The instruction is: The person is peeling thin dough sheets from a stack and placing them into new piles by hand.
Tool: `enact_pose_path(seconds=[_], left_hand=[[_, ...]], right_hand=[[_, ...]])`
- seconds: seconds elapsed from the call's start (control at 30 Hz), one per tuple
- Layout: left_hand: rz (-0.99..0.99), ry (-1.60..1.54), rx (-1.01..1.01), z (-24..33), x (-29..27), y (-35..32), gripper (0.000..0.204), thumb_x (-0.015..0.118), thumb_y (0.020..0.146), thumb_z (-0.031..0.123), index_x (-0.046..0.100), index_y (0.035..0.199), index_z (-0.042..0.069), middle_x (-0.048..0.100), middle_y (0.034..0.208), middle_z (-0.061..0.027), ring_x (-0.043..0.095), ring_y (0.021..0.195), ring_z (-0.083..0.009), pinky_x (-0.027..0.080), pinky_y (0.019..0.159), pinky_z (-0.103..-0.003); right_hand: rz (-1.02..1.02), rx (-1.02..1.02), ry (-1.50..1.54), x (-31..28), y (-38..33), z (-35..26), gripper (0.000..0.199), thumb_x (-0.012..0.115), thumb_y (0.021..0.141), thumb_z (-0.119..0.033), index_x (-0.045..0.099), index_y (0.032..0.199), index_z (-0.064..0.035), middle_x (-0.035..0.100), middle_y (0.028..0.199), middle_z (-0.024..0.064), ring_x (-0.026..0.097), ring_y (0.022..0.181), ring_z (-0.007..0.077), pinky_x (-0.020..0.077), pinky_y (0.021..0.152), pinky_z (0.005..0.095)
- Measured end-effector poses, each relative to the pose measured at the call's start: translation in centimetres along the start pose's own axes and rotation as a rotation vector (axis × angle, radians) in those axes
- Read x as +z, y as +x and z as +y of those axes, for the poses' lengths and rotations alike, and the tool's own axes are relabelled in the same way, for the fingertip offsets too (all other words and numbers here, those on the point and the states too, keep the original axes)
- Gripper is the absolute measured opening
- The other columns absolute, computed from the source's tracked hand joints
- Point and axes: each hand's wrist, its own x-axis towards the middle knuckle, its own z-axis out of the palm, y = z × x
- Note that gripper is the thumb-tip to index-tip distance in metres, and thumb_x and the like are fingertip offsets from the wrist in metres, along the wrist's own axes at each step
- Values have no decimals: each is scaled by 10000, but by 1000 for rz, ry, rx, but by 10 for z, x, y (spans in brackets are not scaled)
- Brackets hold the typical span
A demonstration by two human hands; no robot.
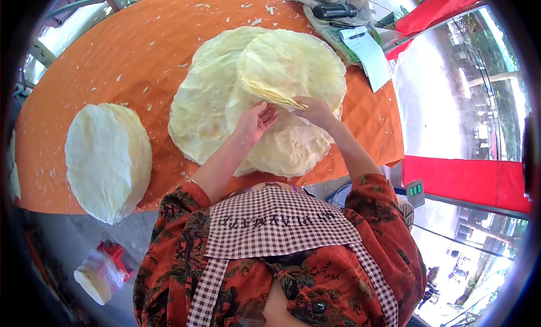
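A thin stack of pale, round flatbread sheets (pixel 290 62) lies on top of a wider heap of overlapping sheets (pixel 198 110). My right hand (pixel 316 111) pinches the near right edge of the stack, where several layers show as yellowish rims. Just to its left, my left hand (pixel 257 122) is turned partly palm up beside the near edge, fingers apart and holding nothing. Part of the heap is hidden under the stack and my hands.
An orange cloth (pixel 135 56) covers the table, with pale flakes scattered over it. At the left edge stands a tall stack of white rounds (pixel 98 160). A black cylinder (pixel 335 10), plastic bags and a paper pad (pixel 367 53) lie at the far right. A bagged stack (pixel 93 284) is below, left.
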Motion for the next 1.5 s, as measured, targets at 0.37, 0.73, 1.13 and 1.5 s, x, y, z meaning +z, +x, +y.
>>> enact_pose_path(seconds=[0.37, 0.73, 1.13, 1.5], left_hand=[[-55, 80, 10, 0, 3, 3, 313, 485, 869, 45, 469, 1179, 4, 582, 1077, -136, 583, 1020, -265, 495, 916, -409], [-126, 109, 53, -4, 10, -7, 433, 489, 816, -29, 407, 1233, 52, 565, 1126, -122, 586, 1013, -252, 485, 916, -413], [-77, 109, 64, -8, 14, -8, 280, 428, 926, 82, 459, 1200, 36, 592, 1124, -129, 590, 1039, -232, 488, 902, -385], [-38, 210, 109, -14, 12, -3, 275, 443, 946, 134, 460, 1204, 40, 582, 1147, -119, 587, 1048, -232, 490, 904, -389]], right_hand=[[129, -144, -218, 18, -3, -3, 377, 585, 834, -264, 570, 1180, -115, 616, 1136, 97, 576, 1044, 287, 458, 855, 372], [218, -169, -214, 26, 0, -2, 320, 546, 800, -139, 569, 1119, -142, 633, 1000, 109, 604, 905, 312, 481, 765, 408], [172, -119, -176, 19, -2, -10, 273, 585, 823, -194, 580, 1086, -125, 632, 1003, 101, 600, 913, 314, 476, 771, 399], [164, -148, -311, 27, -5, -5, 599, 636, 782, -437, 534, 1219, -40, 528, 1273, 150, 517, 1152, 297, 440, 922, 379]])
